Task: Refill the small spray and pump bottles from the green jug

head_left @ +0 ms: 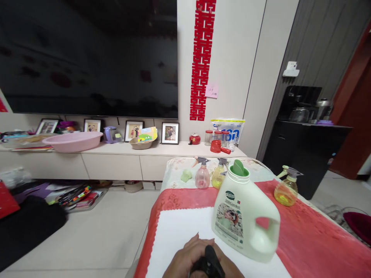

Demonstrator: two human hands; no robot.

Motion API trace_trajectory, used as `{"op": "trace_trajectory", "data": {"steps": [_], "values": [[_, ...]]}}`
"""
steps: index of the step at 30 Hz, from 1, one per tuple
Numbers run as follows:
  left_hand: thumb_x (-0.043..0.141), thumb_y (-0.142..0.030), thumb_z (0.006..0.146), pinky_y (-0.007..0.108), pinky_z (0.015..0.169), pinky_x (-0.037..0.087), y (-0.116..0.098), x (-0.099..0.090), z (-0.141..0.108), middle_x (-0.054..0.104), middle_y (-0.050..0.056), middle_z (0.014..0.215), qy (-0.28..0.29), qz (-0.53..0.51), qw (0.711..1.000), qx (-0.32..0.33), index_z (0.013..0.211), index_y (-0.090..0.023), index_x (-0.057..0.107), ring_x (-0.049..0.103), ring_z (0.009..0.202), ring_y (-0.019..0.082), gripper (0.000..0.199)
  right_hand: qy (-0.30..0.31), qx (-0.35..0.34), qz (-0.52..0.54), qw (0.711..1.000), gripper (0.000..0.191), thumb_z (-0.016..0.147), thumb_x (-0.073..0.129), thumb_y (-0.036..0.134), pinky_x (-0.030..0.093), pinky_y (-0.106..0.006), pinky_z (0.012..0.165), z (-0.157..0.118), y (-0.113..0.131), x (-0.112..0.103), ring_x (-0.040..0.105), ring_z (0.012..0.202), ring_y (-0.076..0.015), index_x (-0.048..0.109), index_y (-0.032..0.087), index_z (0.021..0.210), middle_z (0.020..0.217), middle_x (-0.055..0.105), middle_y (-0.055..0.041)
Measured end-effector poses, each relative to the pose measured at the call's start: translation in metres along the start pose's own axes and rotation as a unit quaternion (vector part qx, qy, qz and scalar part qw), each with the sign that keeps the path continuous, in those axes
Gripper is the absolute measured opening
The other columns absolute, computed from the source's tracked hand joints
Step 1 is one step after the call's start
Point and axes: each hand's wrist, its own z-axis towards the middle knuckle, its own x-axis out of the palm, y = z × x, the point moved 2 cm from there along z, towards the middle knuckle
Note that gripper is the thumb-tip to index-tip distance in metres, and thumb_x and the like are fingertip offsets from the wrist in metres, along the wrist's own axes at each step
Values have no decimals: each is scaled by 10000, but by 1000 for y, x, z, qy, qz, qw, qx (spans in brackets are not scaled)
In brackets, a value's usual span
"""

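Observation:
At the bottom edge my left hand (184,258) and my right hand (230,266) are close together, fingers folded over one another. Between them sticks up a black object (213,260) with a rounded end; its lower part is hidden, so its kind is unclear. Both hands look closed around it. Just beyond and to the right, apart from the hands, stands a pale green detergent jug (246,216), upright and uncapped, a green pouring spout (238,168) in its neck. Under it lies a white scalloped mat (179,231) on a red cloth (307,227).
Behind the jug stand a pink spray bottle (202,177) and a yellow spray bottle (218,175), beside a light green lump (186,175). Another yellow spray bottle (286,189) is at the right. Against the wall, a low cabinet (116,164) carries a pink basin (75,142) and picture frames.

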Motion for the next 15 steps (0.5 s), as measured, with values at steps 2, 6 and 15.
{"op": "trace_trajectory", "data": {"steps": [2,6,15], "values": [[554,-657,880,419,1177,285,4,0,1,720,60,1151,-14,-27,1000,3,1111,-271,706,625,1142,267,476,19,-1,0,1000,450,761,707,461,487,-298,859,1,6,-2,572,922,-198,671,203,1128,999,612,-52],[696,-605,810,339,976,424,16,6,2,704,45,1008,-53,-31,998,-6,1000,-248,703,619,945,220,405,55,4,7,998,439,815,660,464,469,-292,854,0,21,-5,545,932,-194,658,216,1178,997,595,-48],[546,-540,934,444,1188,276,-5,-2,-2,655,54,1317,5,-55,998,5,1292,-332,632,538,1289,289,423,40,35,19,998,422,820,615,477,481,-368,927,4,20,4,572,1020,-266,684,209,1138,1024,601,-86]]}}
